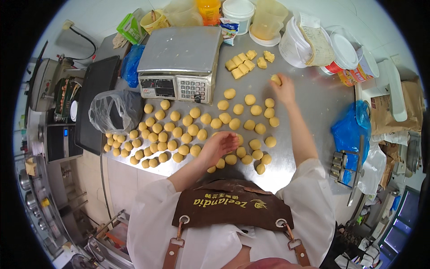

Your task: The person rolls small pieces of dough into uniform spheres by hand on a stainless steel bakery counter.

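Note:
My right hand (pixel 284 91) reaches out to the far side of the steel table, its fingers closed on a small yellow dough piece (pixel 276 80). Just beyond lies a cluster of cut dough pieces (pixel 239 65), with two loose ones (pixel 262 62) beside it. Closer to me, my left hand (pixel 220 147) hovers over or rests among many round dough balls, fingers stretched and slightly curved. A dough ball (pixel 240 140) sits by its fingertips; whether the palm covers another is hidden. More dough balls (pixel 178 132) spread across to the left.
A digital scale (pixel 179 51) stands at the back left, with a clear plastic bag (pixel 114 110) and a black tray (pixel 92 107) beside it. White tubs (pixel 295 45) and a measuring jug (pixel 268 20) line the back. A blue bag (pixel 351 130) hangs at the right edge.

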